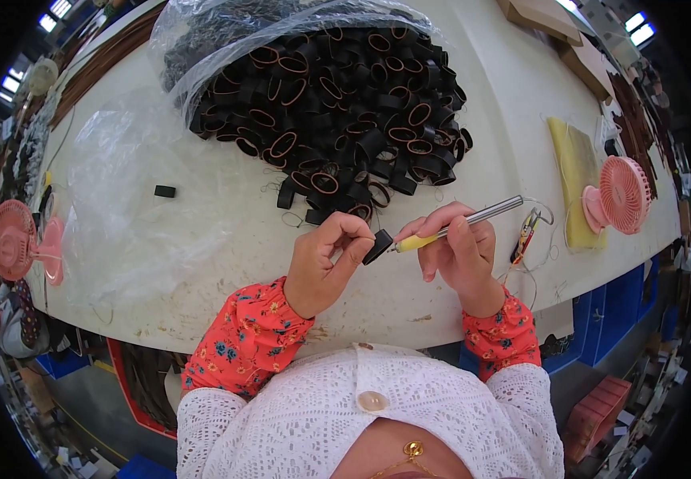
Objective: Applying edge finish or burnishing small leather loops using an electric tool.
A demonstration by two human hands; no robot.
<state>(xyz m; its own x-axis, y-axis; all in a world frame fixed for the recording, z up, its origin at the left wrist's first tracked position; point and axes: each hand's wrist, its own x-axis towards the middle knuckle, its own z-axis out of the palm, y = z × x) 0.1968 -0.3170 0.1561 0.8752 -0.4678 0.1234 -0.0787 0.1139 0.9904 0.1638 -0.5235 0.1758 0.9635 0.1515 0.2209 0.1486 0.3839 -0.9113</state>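
My left hand (325, 259) pinches a small black leather loop (377, 246) between thumb and fingers above the white table (201, 263). My right hand (455, 247) grips a pen-like heated tool (457, 223) with a yellow grip and a metal shaft; its tip touches the black loop. Just beyond both hands lies a big heap of black loops with brown insides (345, 104), spilling out of a clear plastic bag (225, 48).
One stray black loop (165, 191) lies to the left on a clear plastic sheet (130, 207). A pink desk fan (618, 195) and a yellow pad (575, 172) sit at the right, snips (526, 233) near my right hand. Another pink fan (18, 239) stands at the left edge.
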